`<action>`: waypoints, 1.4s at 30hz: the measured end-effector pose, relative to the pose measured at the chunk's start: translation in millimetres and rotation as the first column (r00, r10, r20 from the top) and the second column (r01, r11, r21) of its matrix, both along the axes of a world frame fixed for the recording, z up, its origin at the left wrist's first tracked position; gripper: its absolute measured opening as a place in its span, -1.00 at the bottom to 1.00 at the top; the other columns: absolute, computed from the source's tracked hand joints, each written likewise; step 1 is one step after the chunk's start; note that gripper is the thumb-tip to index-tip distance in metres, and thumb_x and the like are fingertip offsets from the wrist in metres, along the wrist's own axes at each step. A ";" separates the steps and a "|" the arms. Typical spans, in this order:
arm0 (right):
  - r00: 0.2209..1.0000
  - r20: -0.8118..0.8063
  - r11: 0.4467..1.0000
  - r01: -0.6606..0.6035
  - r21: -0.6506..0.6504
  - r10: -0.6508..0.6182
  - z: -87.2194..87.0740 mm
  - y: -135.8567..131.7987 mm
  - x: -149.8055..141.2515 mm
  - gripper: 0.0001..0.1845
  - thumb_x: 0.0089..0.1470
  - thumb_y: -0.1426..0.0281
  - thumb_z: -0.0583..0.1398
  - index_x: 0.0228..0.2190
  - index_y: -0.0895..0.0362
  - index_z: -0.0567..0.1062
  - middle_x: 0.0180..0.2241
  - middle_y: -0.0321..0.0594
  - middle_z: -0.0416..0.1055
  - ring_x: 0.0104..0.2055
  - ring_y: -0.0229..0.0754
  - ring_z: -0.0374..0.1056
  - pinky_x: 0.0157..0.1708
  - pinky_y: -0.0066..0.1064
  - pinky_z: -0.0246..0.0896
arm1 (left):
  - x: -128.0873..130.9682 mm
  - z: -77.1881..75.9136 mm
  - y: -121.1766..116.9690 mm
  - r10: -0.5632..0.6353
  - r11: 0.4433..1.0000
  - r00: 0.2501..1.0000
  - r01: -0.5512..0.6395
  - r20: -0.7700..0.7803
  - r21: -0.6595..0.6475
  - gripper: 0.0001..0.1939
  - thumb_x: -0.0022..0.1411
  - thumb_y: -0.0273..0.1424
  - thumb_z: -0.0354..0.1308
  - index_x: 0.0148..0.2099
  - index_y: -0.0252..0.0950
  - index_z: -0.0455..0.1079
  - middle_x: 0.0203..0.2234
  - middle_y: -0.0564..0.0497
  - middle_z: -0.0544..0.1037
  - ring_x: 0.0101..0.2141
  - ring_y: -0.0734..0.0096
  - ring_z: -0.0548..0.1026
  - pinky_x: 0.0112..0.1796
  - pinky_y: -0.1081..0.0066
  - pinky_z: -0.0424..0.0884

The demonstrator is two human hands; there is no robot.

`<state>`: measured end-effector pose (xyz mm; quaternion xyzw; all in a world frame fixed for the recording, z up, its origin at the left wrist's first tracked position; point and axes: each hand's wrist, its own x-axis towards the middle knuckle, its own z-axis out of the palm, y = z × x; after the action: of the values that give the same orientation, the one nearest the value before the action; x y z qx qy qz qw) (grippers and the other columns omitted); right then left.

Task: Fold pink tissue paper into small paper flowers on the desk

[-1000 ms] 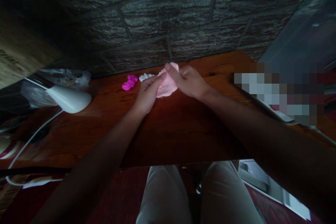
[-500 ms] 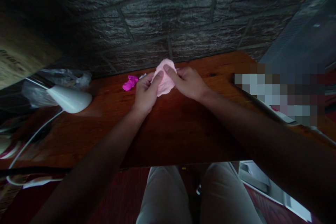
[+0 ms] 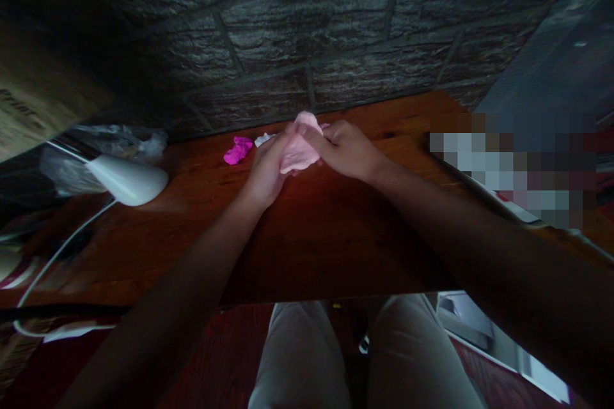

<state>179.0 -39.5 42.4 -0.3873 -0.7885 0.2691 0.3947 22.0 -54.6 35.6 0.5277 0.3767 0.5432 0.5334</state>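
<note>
A flattened piece of pale pink modelling clay is held between both hands above the wooden desk. My left hand grips its left side, thumb lying along the near face. From the right, my right hand presses its thumb onto the clay, with the other fingers behind it and mostly hidden. Left of the hands, a lump of magenta clay lies on the desk. A small white piece shows just beyond my left hand, partly covered by it.
A white lamp with a cord stands on the left of the desk, near a clear plastic bag and a cardboard box. A dark brick wall rises behind. At right is a blurred-out area.
My left hand has shifted its hold, its thumb now straighter along the clay. The pink clay has tilted and sits slightly lower. More of the white piece shows.
</note>
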 end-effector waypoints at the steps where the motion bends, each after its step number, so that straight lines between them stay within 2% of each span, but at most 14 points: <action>1: 1.000 0.009 1.000 0.000 0.002 0.000 -0.3 0.2 0.3 -0.23 0.31 -0.12 -0.06 -0.67 0.15 0.42 -0.66 -0.25 0.34 -0.51 -0.27 0.31 -0.39 -0.39 0.14 | 1.1 0.9 0.1 -0.024 1.000 1.000 0.024 0.019 -0.010 -0.58 0.24 0.00 0.21 -0.21 -0.29 0.54 -0.34 -0.07 0.64 -0.25 0.26 0.62 -0.44 0.46 0.45; 4: 0.999 0.043 1.000 0.018 0.023 -0.019 -0.7 -0.1 1.0 -0.27 0.33 -0.06 -0.01 -0.68 0.15 0.42 -0.66 -0.26 0.33 -0.51 -0.28 0.29 -0.40 -0.39 0.10 | 4.1 2.8 0.5 -0.067 0.997 0.995 0.070 0.078 -0.025 -0.54 0.28 0.02 0.17 -0.11 -0.29 0.54 -0.20 -0.10 0.66 0.02 0.09 0.57 -0.07 0.27 0.53; 6: 0.998 0.061 0.999 0.030 0.040 -0.033 -1.1 -0.7 1.0 -0.29 0.34 -0.03 0.01 -0.67 0.16 0.43 -0.65 -0.26 0.34 -0.51 -0.28 0.29 -0.41 -0.38 0.07 | 5.0 3.2 0.1 -0.069 0.997 0.993 0.071 0.095 -0.023 -0.55 0.25 0.01 0.22 -0.12 -0.30 0.53 -0.18 -0.11 0.66 0.08 0.03 0.54 0.02 0.20 0.51; 9: 0.997 0.063 0.997 0.043 0.067 -0.047 -2.8 -0.6 0.0 -0.29 0.34 -0.02 0.01 -0.67 0.16 0.44 -0.63 -0.25 0.34 -0.49 -0.28 0.29 -0.41 -0.39 0.05 | 4.8 2.3 -0.7 -0.038 0.999 0.994 0.039 0.106 -0.007 -0.60 0.20 -0.06 0.32 -0.21 -0.33 0.51 -0.22 -0.13 0.66 0.05 0.00 0.56 0.00 0.19 0.53; 11: 0.997 0.056 0.995 0.048 0.084 -0.053 -4.7 0.4 -0.9 -0.28 0.34 -0.03 0.01 -0.68 0.16 0.41 -0.63 -0.26 0.31 -0.49 -0.29 0.28 -0.42 -0.39 0.03 | 4.3 1.0 -0.2 -0.015 1.000 0.993 0.017 0.118 -0.010 -0.63 0.22 -0.08 0.31 -0.24 -0.33 0.49 -0.24 -0.13 0.65 0.02 0.00 0.58 -0.05 0.19 0.56; 18: 0.999 0.015 0.993 0.047 0.108 -0.048 -7.9 2.2 -2.3 -0.28 0.32 -0.08 0.00 -0.68 0.15 0.34 -0.65 -0.31 0.21 -0.53 -0.32 0.16 -0.48 -0.38 -0.07 | 4.5 -0.9 1.8 0.032 0.999 0.992 -0.030 0.118 -0.022 -0.62 0.28 -0.06 0.24 -0.14 -0.30 0.47 -0.20 -0.10 0.62 -0.05 0.01 0.61 -0.18 0.22 0.61; 29: 1.000 0.003 0.993 -0.002 0.121 0.002 -6.3 0.2 -4.5 -0.34 0.31 -0.06 0.02 -0.64 0.12 0.31 -0.64 -0.34 0.14 -0.49 -0.29 0.13 -0.44 -0.36 -0.07 | 2.4 -1.5 5.1 0.060 0.998 0.980 -0.054 0.190 -0.035 -0.61 0.29 -0.03 0.23 -0.15 -0.29 0.49 -0.19 -0.08 0.63 0.00 0.05 0.59 -0.12 0.24 0.58; 32: 1.000 0.018 0.989 -0.013 0.146 0.011 -6.5 0.4 -5.4 -0.35 0.31 -0.05 0.05 -0.66 0.11 0.27 -0.65 -0.35 0.10 -0.49 -0.28 0.11 -0.42 -0.36 -0.05 | -0.9 -1.8 7.5 0.052 0.998 0.981 -0.047 0.188 -0.032 -0.62 0.22 -0.05 0.30 -0.22 -0.30 0.50 -0.20 -0.12 0.64 0.02 0.07 0.57 -0.06 0.26 0.56; 37: 0.999 -0.022 0.995 -0.027 0.100 0.029 -7.7 1.4 -5.0 -0.34 0.28 -0.10 0.04 -0.64 0.11 0.29 -0.62 -0.34 0.15 -0.49 -0.29 0.12 -0.44 -0.37 -0.05 | -2.2 -5.0 5.9 0.006 0.999 0.987 -0.001 0.161 -0.032 -0.62 0.13 -0.07 0.38 -0.35 -0.31 0.49 -0.28 -0.12 0.66 0.03 0.04 0.57 -0.04 0.24 0.53; 42: 0.999 -0.053 0.999 -0.006 0.049 0.008 -8.0 1.1 -4.9 -0.30 0.28 -0.14 -0.01 -0.66 0.10 0.26 -0.62 -0.34 0.15 -0.50 -0.30 0.13 -0.45 -0.37 -0.04 | -4.0 -12.2 8.1 0.001 1.000 0.994 0.001 0.106 -0.018 -0.69 0.15 -0.10 0.37 -0.33 -0.25 0.51 -0.37 -0.02 0.65 -0.13 0.21 0.62 -0.15 0.33 0.54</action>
<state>174.1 -38.5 34.4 -0.3674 -0.7854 0.2615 0.4241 18.0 -46.6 23.5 0.4936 0.3526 0.5670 0.5573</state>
